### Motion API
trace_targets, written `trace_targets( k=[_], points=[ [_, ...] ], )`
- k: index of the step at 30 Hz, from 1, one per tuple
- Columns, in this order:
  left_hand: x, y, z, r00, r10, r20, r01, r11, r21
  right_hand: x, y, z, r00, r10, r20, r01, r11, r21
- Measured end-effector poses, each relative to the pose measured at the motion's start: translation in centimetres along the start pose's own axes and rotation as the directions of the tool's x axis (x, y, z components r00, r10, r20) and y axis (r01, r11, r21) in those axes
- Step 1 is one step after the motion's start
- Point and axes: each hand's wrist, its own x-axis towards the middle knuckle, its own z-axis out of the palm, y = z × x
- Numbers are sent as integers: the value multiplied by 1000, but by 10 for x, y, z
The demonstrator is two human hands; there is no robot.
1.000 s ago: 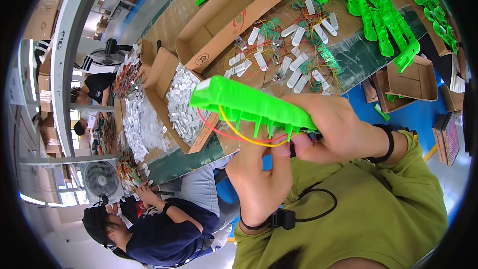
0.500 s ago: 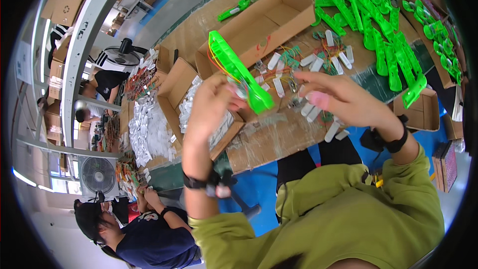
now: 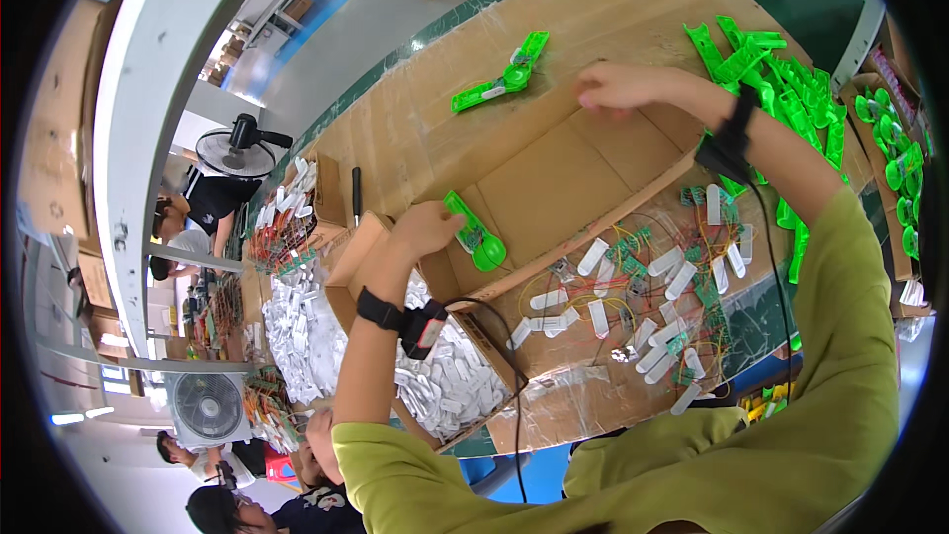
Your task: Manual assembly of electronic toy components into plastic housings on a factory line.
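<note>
My left hand (image 3: 427, 227) holds a green plastic part (image 3: 473, 233) with a round end over the near left corner of a shallow open cardboard box (image 3: 554, 188). My right hand (image 3: 618, 87) reaches across the far edge of that box, fingers loosely curled, with nothing seen in it. Both wrists wear black bands with cables. A second green part (image 3: 500, 82) lies on the brown table beyond the box.
White pieces and wired green circuit boards (image 3: 652, 287) lie scattered in front of the box. A pile of green plastic parts (image 3: 791, 89) sits at the right. A carton of white pieces (image 3: 445, 376) stands at the left. Other people sit at lower left beside fans.
My left hand has lowered the green part into the box corner. My right hand has let go and moved out to the far edge of the box.
</note>
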Motion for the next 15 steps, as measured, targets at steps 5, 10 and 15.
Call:
trace_targets(
  k=[5,10,15],
  points=[
    [-32,67,21,920,366,140,-331,917,-222,127,31,14,906,-285,-313,103,866,-490],
    [-65,74,58,952,305,33,-295,940,-171,184,-23,27,946,-106,-305,-153,685,-713],
    [-63,73,74,936,350,-43,-352,931,-94,221,-9,50,944,255,-208,-319,554,-769]
  ],
)
